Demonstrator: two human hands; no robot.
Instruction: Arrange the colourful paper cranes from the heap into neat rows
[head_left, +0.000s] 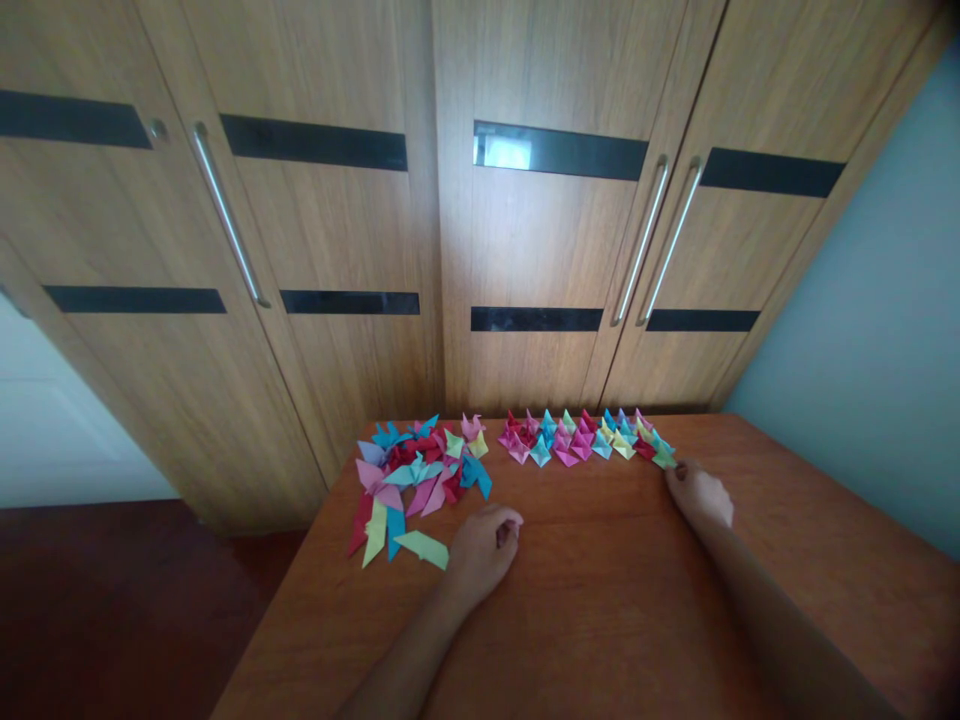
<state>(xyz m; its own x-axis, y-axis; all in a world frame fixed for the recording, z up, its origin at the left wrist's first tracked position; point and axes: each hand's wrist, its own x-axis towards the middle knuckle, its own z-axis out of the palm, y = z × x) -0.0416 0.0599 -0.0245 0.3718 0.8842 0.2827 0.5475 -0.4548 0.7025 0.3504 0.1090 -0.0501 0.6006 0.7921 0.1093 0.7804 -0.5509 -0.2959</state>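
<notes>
At the right end of neat rows of small folded-paper cranes (566, 440), the fingers of my right hand (699, 492) are pinched at a light green paper crane (664, 457). The fingertips partly hide its edge. My left hand (484, 548) rests on the table with its fingers curled in, and nothing shows in them. Just left of it lies a pale green paper crane (422, 547), flat on the wood. Beyond that is a loose pile of paper cranes (416, 470) in red, pink, blue, yellow and green, with wings pointing many ways.
The brown wooden table (592, 610) has its back edge against a tall wooden wardrobe (525, 250) with metal handles (229, 215) and dark strips. A pale blue wall (870, 330) stands at the right. Dark reddish floor (142, 600) lies past the table's left edge.
</notes>
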